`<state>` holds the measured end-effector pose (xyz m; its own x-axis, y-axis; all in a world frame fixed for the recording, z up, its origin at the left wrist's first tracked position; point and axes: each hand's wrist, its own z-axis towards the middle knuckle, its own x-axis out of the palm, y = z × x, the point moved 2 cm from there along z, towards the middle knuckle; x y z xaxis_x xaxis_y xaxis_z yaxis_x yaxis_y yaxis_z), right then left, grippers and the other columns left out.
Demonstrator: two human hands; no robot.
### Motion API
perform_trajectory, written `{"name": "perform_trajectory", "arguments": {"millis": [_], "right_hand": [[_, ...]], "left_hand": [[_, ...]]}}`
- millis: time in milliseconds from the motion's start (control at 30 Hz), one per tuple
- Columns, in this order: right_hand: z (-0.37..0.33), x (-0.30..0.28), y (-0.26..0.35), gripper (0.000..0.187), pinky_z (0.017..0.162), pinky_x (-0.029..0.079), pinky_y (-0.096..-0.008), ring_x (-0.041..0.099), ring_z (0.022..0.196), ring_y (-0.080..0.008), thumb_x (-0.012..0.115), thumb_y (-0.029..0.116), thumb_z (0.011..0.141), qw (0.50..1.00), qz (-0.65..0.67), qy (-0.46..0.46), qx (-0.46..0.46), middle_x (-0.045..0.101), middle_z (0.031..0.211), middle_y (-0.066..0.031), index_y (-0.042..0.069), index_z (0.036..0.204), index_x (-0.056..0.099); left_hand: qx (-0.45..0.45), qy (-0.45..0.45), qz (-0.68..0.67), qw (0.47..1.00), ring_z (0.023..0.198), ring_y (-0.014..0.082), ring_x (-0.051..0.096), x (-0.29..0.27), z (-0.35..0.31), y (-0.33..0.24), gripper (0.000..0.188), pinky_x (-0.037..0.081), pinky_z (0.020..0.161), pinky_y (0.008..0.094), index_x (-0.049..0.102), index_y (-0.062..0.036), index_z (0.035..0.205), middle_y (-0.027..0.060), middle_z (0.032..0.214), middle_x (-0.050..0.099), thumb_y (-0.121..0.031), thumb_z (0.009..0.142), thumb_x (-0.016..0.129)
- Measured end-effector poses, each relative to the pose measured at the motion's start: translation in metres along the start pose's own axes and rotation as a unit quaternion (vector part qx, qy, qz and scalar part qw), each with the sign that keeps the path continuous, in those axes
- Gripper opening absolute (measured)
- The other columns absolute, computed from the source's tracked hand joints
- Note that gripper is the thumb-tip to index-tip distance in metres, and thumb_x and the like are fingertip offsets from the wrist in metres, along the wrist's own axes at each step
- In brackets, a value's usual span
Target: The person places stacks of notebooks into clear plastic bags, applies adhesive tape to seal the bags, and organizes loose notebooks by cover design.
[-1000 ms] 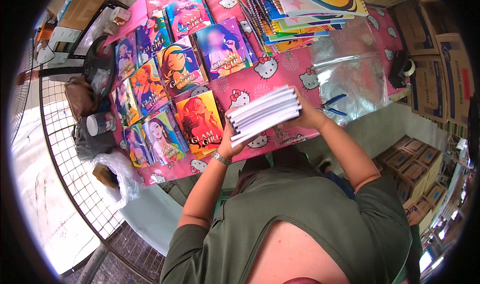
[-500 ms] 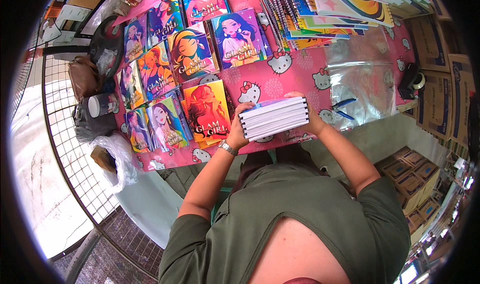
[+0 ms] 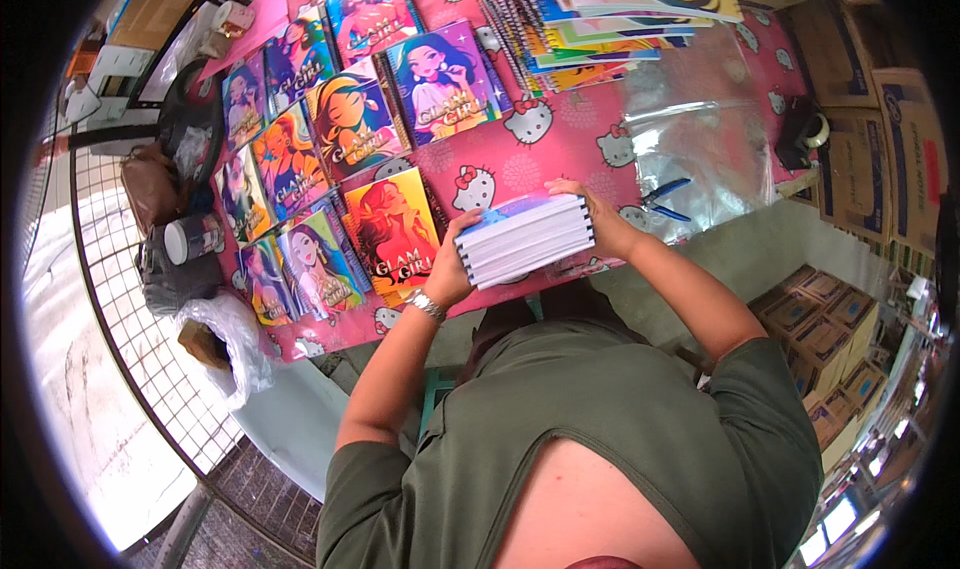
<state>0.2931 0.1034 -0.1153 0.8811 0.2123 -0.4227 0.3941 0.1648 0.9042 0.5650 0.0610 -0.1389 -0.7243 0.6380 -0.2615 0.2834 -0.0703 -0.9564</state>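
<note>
Between my two hands is a stack of notebooks (image 3: 527,246), held at the table's near edge with its white page edges toward me. My left hand (image 3: 456,259) grips its left end, and my right hand (image 3: 606,225) is wrapped round the right end. Dark binding shows at the stack's corners, and a bluish cover is partly visible on top. Left of my left hand lies a notebook with a red and yellow cover (image 3: 395,231). Blue-handled pliers (image 3: 667,199) rest on the table just beyond my right hand.
Piles of colourful notebooks (image 3: 450,79) cover the table's left part. Spiral-bound notebooks (image 3: 590,44) are heaped at the far side, near clear plastic sheets (image 3: 700,139). A tape dispenser (image 3: 803,137) stands at the right edge. Cardboard boxes (image 3: 855,184) rise beyond it; a plastic bag (image 3: 235,354) hangs at left.
The whole view has shifted and tilted slightly, so the table's contents appear further left. Both hands keep their grip on the notebook stack.
</note>
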Motion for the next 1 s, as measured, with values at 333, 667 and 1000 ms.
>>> {"name": "perform_trajectory", "arguments": {"millis": [333,667,1000], "right_hand": [[-0.043,0.030,0.010,0.058,0.104,0.035,-0.0375,0.040,0.127,-0.0206,0.064,0.011,0.086,0.864,0.323,-0.080,0.378,0.039,0.136,-0.0129,0.008,0.134,0.033],[-0.019,0.013,0.013,0.095,0.101,0.040,-0.0355,0.050,0.119,-0.0214,0.083,0.011,0.063,0.986,0.134,-0.092,0.038,0.050,0.127,-0.0095,0.007,0.142,0.029],[-0.022,-0.007,0.064,0.108,0.110,0.031,-0.0433,0.037,0.134,-0.0326,0.085,0.042,0.060,0.983,-0.054,-0.161,0.062,0.037,0.144,-0.0178,-0.001,0.142,0.029]], "left_hand": [[-0.374,-0.039,-0.414,0.829,0.099,0.0179,0.057,0.021,-0.031,-0.024,0.046,0.051,0.082,0.0330,0.037,-0.0157,0.118,0.0047,0.109,0.055,-0.003,0.085,0.067],[0.034,0.006,-0.036,0.999,0.122,0.0250,0.047,0.007,0.025,-0.005,0.078,0.038,0.104,0.0360,0.034,-0.0026,0.136,0.0136,0.130,0.045,-0.004,0.070,0.075],[0.210,0.015,0.221,0.952,0.107,0.0261,0.055,0.020,0.035,0.063,0.061,0.044,0.096,0.0349,0.049,-0.0011,0.121,0.0138,0.111,0.057,-0.012,0.069,0.078]]}}
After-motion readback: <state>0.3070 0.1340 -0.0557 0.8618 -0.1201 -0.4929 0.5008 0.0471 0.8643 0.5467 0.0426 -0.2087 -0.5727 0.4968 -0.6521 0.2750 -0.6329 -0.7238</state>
